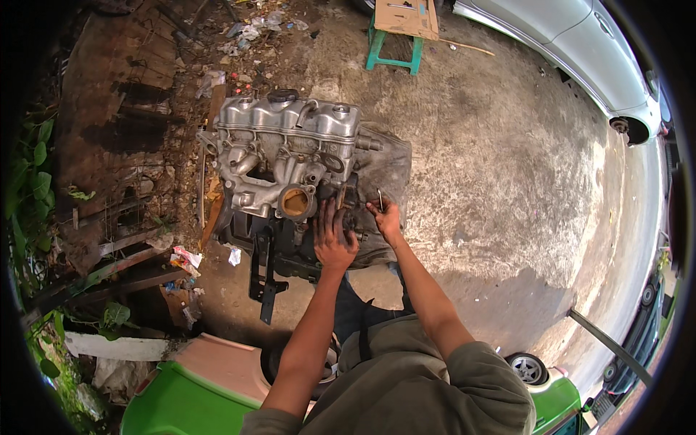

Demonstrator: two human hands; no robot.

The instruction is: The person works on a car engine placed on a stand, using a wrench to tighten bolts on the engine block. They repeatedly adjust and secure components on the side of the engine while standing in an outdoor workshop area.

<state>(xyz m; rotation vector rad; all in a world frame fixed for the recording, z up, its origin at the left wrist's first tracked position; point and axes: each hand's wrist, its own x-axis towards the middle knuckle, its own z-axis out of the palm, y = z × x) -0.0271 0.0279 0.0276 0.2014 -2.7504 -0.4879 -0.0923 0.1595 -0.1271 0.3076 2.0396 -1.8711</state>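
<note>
An engine (290, 134) with a silver valve cover and a cast intake manifold (250, 170) stands on the ground before me. My left hand (336, 243) lies on the engine's dark lower side, just right of the manifold's round opening (296, 202). Its fingers are stretched out, and their tips reach among dark parts. To the right, my right hand (386, 220) pinches a slim metal wrench (380, 197) that points upward, close to the grey bell-shaped gearbox housing (388, 159). Whether the wrench touches any bolt cannot be made out.
A black metal bracket (262, 279) sticks out at the engine's near left. Ahead stands a green stool (395, 54) topped with cardboard (406, 18) and tools. A silver car (573, 51) is at far right, a green car (188, 399) behind me. Litter and planks line the left.
</note>
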